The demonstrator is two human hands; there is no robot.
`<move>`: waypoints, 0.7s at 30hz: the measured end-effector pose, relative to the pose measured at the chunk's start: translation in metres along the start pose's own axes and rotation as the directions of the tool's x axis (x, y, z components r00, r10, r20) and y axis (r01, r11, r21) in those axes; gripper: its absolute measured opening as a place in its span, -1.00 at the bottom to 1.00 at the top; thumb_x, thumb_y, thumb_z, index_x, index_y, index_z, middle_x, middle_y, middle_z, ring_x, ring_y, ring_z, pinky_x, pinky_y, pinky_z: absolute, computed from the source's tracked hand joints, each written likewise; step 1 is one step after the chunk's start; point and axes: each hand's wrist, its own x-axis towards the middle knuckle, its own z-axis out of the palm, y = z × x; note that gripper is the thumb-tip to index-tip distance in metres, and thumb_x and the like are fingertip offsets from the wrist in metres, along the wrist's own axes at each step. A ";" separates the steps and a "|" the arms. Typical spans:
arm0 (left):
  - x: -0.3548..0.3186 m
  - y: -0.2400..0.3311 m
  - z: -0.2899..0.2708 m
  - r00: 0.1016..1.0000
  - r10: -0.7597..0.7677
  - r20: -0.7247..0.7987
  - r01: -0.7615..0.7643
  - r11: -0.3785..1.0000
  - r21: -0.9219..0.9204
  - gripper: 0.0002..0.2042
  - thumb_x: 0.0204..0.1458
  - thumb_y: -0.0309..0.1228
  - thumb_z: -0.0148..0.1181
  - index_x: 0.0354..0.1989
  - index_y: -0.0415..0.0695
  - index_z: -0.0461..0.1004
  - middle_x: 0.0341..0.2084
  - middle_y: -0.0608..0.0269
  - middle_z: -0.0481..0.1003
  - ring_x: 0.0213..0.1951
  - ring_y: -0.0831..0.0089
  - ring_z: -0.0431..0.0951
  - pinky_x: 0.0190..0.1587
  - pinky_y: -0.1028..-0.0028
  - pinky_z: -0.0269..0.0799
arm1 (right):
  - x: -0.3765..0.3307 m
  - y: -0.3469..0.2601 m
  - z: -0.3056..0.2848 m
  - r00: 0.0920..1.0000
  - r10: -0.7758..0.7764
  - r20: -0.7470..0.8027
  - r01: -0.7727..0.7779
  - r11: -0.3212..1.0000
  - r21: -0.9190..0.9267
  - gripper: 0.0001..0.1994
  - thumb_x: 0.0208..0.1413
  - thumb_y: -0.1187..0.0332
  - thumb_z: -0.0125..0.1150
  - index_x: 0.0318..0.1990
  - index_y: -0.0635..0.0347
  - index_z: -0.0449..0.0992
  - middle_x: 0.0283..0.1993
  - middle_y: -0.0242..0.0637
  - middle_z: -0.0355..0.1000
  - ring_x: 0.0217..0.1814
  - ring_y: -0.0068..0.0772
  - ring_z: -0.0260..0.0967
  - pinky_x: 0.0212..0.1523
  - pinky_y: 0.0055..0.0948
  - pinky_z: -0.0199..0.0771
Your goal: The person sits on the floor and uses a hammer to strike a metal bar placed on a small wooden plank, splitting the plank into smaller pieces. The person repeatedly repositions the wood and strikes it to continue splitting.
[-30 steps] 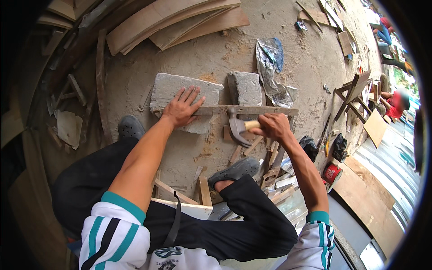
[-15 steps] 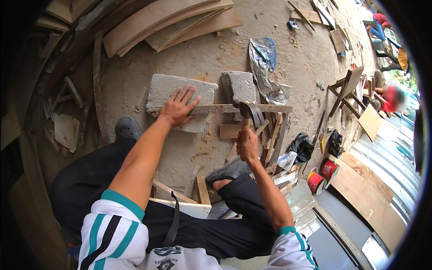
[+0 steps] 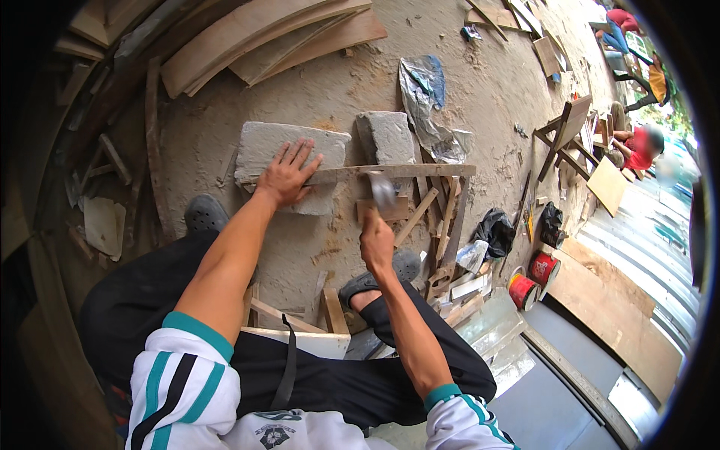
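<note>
Blurred hammer [image 3: 382, 191] over rough wooden strip [image 3: 405, 171].

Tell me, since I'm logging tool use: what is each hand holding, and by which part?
The right hand grips a hammer by its handle. The left hand holds nothing; it presses flat on a wooden strip.

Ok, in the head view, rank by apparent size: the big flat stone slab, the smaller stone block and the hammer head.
1. flat stone slab, clearly largest.
2. smaller stone block.
3. hammer head, smallest, though blurred.
</note>
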 end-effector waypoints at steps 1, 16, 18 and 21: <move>0.000 0.000 -0.003 1.000 0.005 0.010 -0.005 1.000 0.012 -0.27 0.02 0.03 0.26 0.36 0.09 0.21 0.42 0.00 0.06 0.43 0.08 0.06 0.43 0.07 -0.05 | -0.002 0.001 -0.002 0.992 0.112 0.052 -0.114 0.993 0.043 -0.41 0.32 -0.19 -0.09 -0.55 0.15 0.28 -0.69 -0.46 0.21 -0.73 -0.63 0.14 -0.73 -0.51 0.07; 0.001 0.001 0.000 1.000 0.010 -0.001 -0.010 1.000 0.025 -0.28 0.03 0.06 0.24 0.36 0.09 0.21 0.43 0.00 0.05 0.44 0.09 0.04 0.43 0.07 -0.05 | 0.000 0.009 0.005 0.969 0.239 0.057 -0.243 0.966 0.090 -0.38 0.29 -0.24 -0.09 -0.54 0.18 0.30 -0.72 -0.44 0.21 -0.78 -0.58 0.14 -0.74 -0.48 0.15; -0.005 -0.003 0.001 1.000 -0.002 -0.008 0.003 0.999 0.038 -0.28 0.03 0.05 0.24 0.36 0.08 0.21 0.42 -0.01 0.06 0.44 0.08 0.04 0.43 0.07 -0.04 | 0.001 -0.005 -0.004 0.934 0.332 0.131 -0.353 0.911 0.210 -0.38 0.29 -0.24 -0.09 -0.55 0.17 0.30 -0.72 -0.44 0.20 -0.78 -0.59 0.13 -0.76 -0.50 0.14; -0.016 -0.009 0.000 0.999 -0.011 -0.032 0.013 0.999 0.049 -0.27 0.01 0.03 0.27 0.36 0.08 0.21 0.41 -0.03 0.07 0.43 0.05 0.06 0.42 0.07 -0.02 | -0.001 -0.023 -0.009 0.970 0.237 0.060 -0.244 0.931 0.273 -0.27 0.27 -0.28 -0.10 -0.52 0.36 0.37 -0.66 -0.17 0.30 -0.55 -0.34 0.29 -0.46 -0.24 0.26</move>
